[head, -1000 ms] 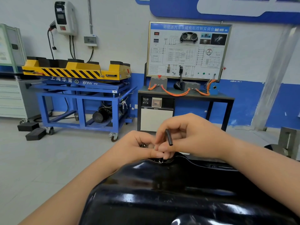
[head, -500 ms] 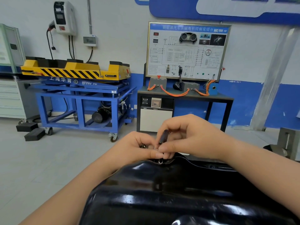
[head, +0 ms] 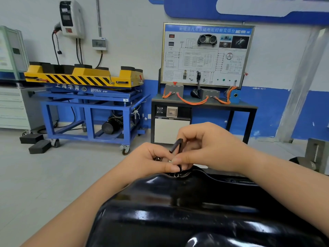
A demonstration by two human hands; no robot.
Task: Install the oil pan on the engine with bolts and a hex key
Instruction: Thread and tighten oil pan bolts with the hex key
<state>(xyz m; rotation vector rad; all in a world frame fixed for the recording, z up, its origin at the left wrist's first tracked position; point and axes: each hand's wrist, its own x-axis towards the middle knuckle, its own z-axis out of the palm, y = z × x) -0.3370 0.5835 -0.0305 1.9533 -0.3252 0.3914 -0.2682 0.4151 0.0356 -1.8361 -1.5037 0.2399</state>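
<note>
Before me, the oil pan [head: 195, 211] shows smooth, glossy black-painted metal; the hex key [head: 175, 146] is matt dark metal; the floor [head: 53, 175] is dull grey

Bare floor [head: 53, 184] left of oil pan [head: 195, 211]

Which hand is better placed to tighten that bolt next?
Right hand: it pinches the hex key, which runs down toward the bolt on the oil pan. Left hand grips small metal parts.

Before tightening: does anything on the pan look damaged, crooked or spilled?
Nothing stands out. The oil pan looks undented and dry; the right hand holds the hex key at the rim bolt.
</note>
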